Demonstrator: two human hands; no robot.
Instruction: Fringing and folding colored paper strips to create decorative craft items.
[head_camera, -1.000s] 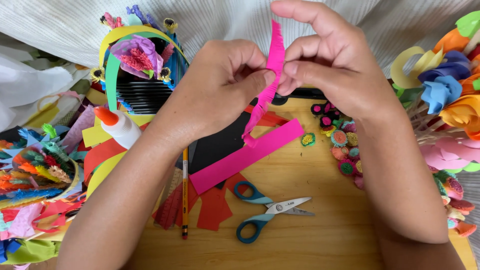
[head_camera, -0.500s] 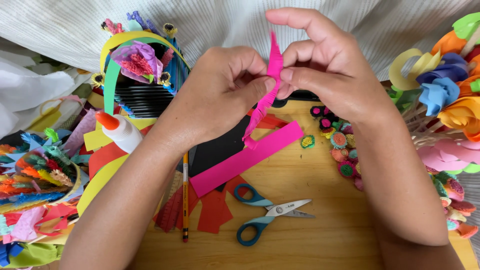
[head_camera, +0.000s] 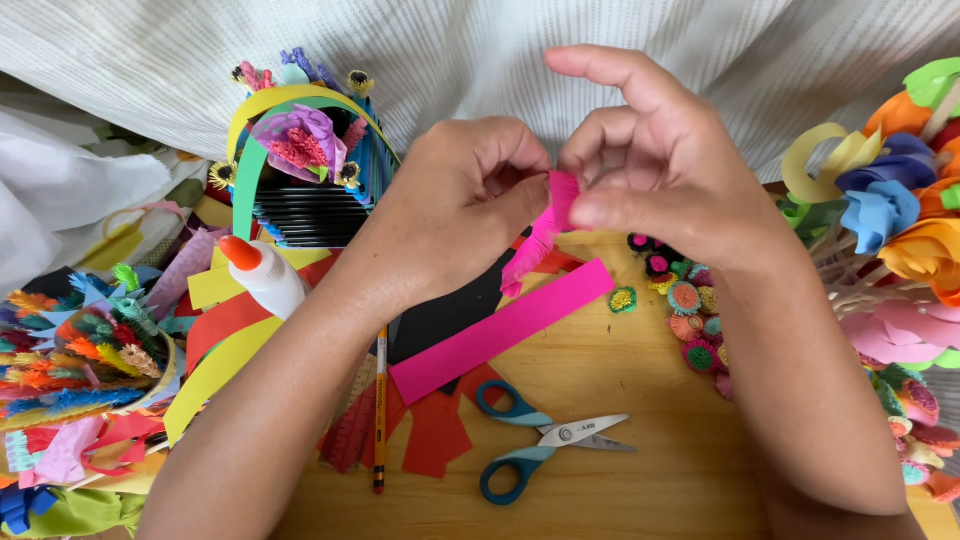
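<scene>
Fingertips of left hand (head_camera: 465, 205) and right hand (head_camera: 655, 165) pinch fringed pink paper strip (head_camera: 540, 235) between them.

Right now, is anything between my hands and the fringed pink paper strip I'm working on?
Nothing visible. The left hand and right hand both pinch the fringed strip directly between their fingers, above the table. The flat pink strip, scissors and pencil lie below, apart from it.
</scene>
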